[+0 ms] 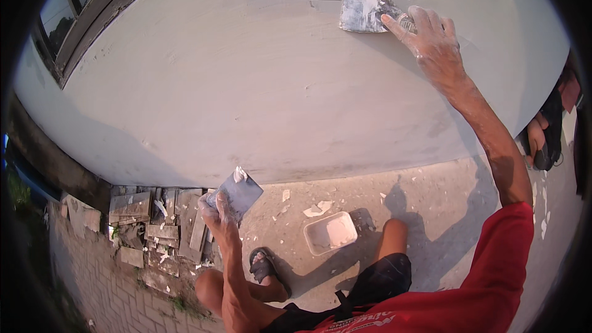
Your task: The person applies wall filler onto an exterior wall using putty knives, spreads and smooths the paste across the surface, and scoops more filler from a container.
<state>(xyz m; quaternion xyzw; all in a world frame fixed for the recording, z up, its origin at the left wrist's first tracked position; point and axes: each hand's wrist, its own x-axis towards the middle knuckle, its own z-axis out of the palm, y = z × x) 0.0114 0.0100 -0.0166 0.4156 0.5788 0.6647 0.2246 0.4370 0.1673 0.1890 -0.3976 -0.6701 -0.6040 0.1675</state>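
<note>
High on the pale wall (pixel 246 80), my right hand (pixel 435 43) grips the handle of a wide putty knife (pixel 364 7). White filler smears its blade, which lies against the wall. Lower down at the left, my left hand (pixel 221 213) holds a flat grey metal scraper plate (pixel 243 194) with a dab of white putty (pixel 240 174) on its upper corner. This plate is apart from the wall. My right fingers hide part of the knife's handle. On the floor between my legs stands a rectangular white tub (pixel 313 245) with pale putty inside.
Broken boards and tiles (pixel 163 231) are piled at the wall's foot on the left, beside brick paving (pixel 117 290). Flakes of dried plaster (pixel 317 208) litter the concrete. A dark window frame (pixel 92 18) is at upper left. Another person's leg (pixel 538 135) shows at far right.
</note>
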